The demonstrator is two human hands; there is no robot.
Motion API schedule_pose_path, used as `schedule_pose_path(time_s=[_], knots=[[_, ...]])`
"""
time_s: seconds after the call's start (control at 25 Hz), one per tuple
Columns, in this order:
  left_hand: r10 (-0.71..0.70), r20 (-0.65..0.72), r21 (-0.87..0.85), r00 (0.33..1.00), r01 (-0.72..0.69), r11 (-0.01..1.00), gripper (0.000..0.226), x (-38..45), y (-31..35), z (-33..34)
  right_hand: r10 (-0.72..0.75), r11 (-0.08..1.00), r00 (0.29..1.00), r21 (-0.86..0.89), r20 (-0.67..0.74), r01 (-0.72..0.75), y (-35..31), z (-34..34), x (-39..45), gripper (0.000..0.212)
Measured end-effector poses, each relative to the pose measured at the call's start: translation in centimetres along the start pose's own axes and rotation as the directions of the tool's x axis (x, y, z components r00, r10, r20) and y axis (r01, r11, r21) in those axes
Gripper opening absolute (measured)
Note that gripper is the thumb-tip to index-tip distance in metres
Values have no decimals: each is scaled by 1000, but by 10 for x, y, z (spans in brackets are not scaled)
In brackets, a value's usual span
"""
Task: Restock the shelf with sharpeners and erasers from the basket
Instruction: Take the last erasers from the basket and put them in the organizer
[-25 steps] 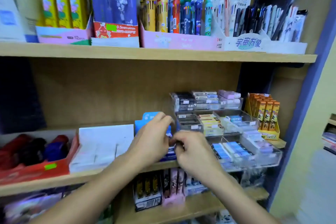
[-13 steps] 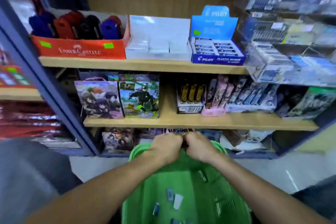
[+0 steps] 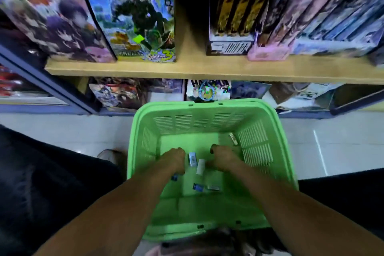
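A green plastic basket (image 3: 209,106) sits on the floor below me with several small erasers and sharpeners on its bottom. A blue-sleeved eraser (image 3: 192,159) and a white eraser (image 3: 200,166) lie between my hands. Another blue piece (image 3: 198,186) and a grey piece (image 3: 213,188) lie nearer to me. One more item (image 3: 233,139) leans against the right wall. My left hand (image 3: 173,161) and my right hand (image 3: 223,158) are both down on the basket floor, fingers curled under and hidden. A small blue piece (image 3: 174,177) peeks out beside my left wrist.
A wooden shelf edge (image 3: 207,68) runs across just beyond the basket. It carries comic-style boxes (image 3: 133,16) on the left and card packs (image 3: 232,18) on the right. More packs lie on the bottom shelf. White floor tiles (image 3: 332,141) flank the basket.
My view dropped from the eraser shelf down to the basket. Both hands left the blue box on the shelf, passed the basket's far rim, and now rest inside it.
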State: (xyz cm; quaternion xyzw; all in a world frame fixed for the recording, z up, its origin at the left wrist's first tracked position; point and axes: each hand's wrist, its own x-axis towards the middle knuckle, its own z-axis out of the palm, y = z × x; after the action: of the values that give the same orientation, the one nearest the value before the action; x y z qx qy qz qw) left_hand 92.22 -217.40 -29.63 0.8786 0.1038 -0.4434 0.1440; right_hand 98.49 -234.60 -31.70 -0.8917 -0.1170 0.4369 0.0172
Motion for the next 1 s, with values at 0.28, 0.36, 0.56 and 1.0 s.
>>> schedule_pose_path(time_s=[0.28,0.36,0.56,1.0], knots=[[-102,-68,-220,992,85,972,36,27,8,50,107,975,986,206,-128,-79,-40,59,16,51],[-72,-97,-193,993,52,980,30,28,5,54,80,980,980,192,-180,-45,-44,62,16,25],[-161,-8,-679,987,113,725,18,40,-2,30,86,928,994,367,-64,-57,-25,43,19,20],[7,48,-889,999,40,456,23,37,2,37,-84,875,983,485,164,-6,-20,9,-9,24]])
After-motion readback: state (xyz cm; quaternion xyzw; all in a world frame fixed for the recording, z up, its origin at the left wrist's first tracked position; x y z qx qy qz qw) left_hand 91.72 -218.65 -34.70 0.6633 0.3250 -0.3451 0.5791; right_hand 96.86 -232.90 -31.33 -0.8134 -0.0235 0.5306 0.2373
